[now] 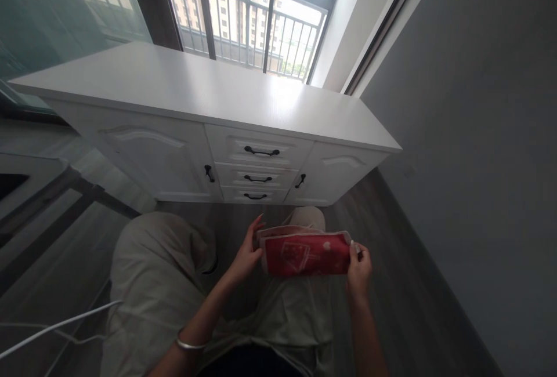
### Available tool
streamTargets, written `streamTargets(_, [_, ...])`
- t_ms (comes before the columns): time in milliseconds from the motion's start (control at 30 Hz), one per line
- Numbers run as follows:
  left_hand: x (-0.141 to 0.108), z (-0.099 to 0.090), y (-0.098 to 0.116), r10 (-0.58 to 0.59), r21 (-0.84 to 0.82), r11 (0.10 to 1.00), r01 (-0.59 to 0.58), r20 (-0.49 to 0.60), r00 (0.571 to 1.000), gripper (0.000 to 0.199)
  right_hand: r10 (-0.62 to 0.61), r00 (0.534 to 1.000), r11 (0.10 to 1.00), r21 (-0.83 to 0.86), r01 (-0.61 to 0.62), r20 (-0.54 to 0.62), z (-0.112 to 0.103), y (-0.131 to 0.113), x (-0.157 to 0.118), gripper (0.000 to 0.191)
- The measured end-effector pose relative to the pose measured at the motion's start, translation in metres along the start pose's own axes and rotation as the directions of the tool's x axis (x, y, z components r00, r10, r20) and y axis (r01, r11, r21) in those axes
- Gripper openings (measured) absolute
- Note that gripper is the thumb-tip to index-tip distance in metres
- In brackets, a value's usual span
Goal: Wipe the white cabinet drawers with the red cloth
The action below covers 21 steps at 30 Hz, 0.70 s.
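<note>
A folded red cloth (308,254) with a pale border and light printed shapes is stretched between my two hands, over my right knee. At its left end my left hand (246,255) grips the edge, the thumb in front and some fingers stretched upward. My right hand (359,267) pinches the upper right corner between thumb and fingers. Part of the cloth's back layer shows above the front one. Whether its underside rests on my leg, I cannot tell.
Ahead stands a white cabinet (187,90) with dark-handled drawers (259,162) and doors. A grey wall (470,133) runs along the right. At left are a dark-framed piece of furniture (52,191) and a white cable (61,326). Behind the cabinet is a window (243,17).
</note>
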<state>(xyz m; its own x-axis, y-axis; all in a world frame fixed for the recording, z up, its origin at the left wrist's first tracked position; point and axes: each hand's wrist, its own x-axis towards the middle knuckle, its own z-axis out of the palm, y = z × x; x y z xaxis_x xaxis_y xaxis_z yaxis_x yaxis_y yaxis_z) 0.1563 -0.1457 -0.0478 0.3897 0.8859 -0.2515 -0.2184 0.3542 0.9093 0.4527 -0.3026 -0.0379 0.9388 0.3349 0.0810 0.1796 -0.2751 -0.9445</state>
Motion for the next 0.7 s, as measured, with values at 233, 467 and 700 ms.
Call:
streamTargets(233, [-0.013, 0.009, -0.038, 0.089, 0.207, 0.976, -0.060, -0.131, 0.987, 0.052, 0.024, 0.977, 0.995, -0.104, -0.002, 0.211, -0.002, 0.021, 0.006, 0.078])
streamTargets(467, [-0.010, 0.009, -0.049, -0.404, 0.032, 0.915, 0.403, 0.050, 0.913, 0.060, 0.058, 0.916, 0.997, 0.020, -0.072, 0.396, -0.016, -0.011, -0.008, 0.072])
streamTargets(700, [-0.013, -0.002, -0.031, -0.302, 0.016, 0.952, 0.305, 0.200, 0.932, 0.046, 0.115, 0.819, 0.992, -0.024, -0.123, 0.562, -0.035, 0.011, -0.028, 0.071])
